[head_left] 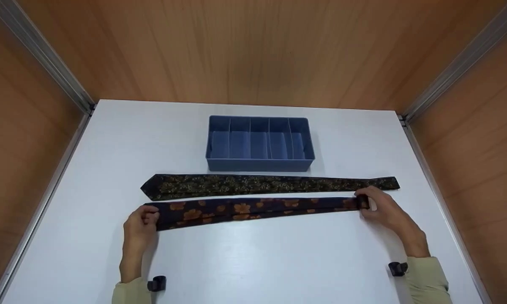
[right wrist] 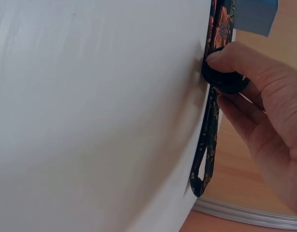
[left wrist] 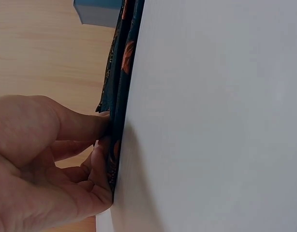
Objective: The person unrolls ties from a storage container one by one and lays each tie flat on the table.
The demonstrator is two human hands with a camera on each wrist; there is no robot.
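A dark navy necktie with orange flowers lies stretched sideways across the white table. At its wide left end my left hand pinches the cloth between thumb and fingers, close to the table, also seen in the left wrist view. My right hand grips the narrower right end, where the cloth bends into a small dark curl under the thumb. Just behind lies a second necktie, black with a gold-green pattern and a pointed left end. Its right end forms a flattened loop beyond my right hand.
A blue box with several narrow compartments stands behind the ties. The white table is enclosed by wood-grain panels with metal rails along the sides. Black wrist devices sit at both sleeves.
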